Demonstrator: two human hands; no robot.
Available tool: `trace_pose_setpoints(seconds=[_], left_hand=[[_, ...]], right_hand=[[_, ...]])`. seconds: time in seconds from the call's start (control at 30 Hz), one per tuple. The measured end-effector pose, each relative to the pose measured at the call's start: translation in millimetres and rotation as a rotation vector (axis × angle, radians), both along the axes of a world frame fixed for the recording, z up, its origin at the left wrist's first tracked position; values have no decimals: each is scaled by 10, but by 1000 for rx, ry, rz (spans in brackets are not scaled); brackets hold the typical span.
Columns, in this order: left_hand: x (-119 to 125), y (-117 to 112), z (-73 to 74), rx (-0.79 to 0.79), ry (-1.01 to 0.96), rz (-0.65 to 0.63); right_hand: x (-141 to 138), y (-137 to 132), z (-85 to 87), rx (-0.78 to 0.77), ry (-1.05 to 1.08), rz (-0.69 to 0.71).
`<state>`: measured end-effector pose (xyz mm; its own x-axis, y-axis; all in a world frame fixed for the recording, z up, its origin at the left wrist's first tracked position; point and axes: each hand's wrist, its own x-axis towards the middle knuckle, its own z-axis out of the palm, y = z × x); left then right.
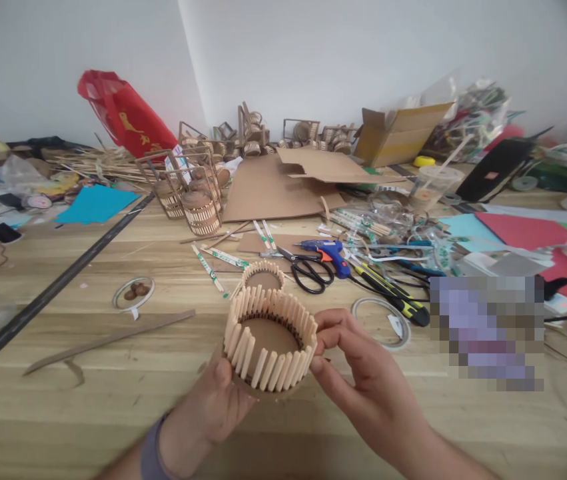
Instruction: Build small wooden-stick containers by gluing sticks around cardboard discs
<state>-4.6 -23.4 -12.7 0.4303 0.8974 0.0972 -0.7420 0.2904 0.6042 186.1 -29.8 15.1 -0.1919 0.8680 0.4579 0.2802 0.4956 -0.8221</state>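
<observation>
A small round basket (279, 371) of upright wooden sticks on a cardboard base is tilted so its inside faces me. My left hand (218, 400) is closed round its lower left side, the thumb at the sticks and the other fingers mostly hidden beneath. At the right of the basket's wall, my right hand (363, 373) pinches the outermost sticks between thumb and fingers; whether a loose stick is in the pinch, I cannot tell. A smaller stick basket (249, 272) stands just behind. Black-handled scissors (308, 272) and a blue glue gun (329, 252) lie farther back.
A yellow-black utility knife (393, 297) and a tape roll (382, 324) lie right of my hands. Left are another tape roll (119, 293) with brown pieces inside and a cardboard strip (113, 341). Cardboard sheets (258, 190) and finished basket carriers (202, 213) stand behind.
</observation>
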Motion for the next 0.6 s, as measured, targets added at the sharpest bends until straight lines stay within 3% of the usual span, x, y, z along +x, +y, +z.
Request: trace_pose_setpoints(seconds=[0.1, 0.33, 0.6], left_hand=[[45, 10, 28, -49, 23, 25], [120, -9, 7, -14, 242, 294], [153, -51, -39, 151, 326, 241]], right_hand=[[-2, -2, -34, -25, 24, 13], [-34, 22, -65, -57, 66, -35], [-134, -66, -83, -8, -24, -94]])
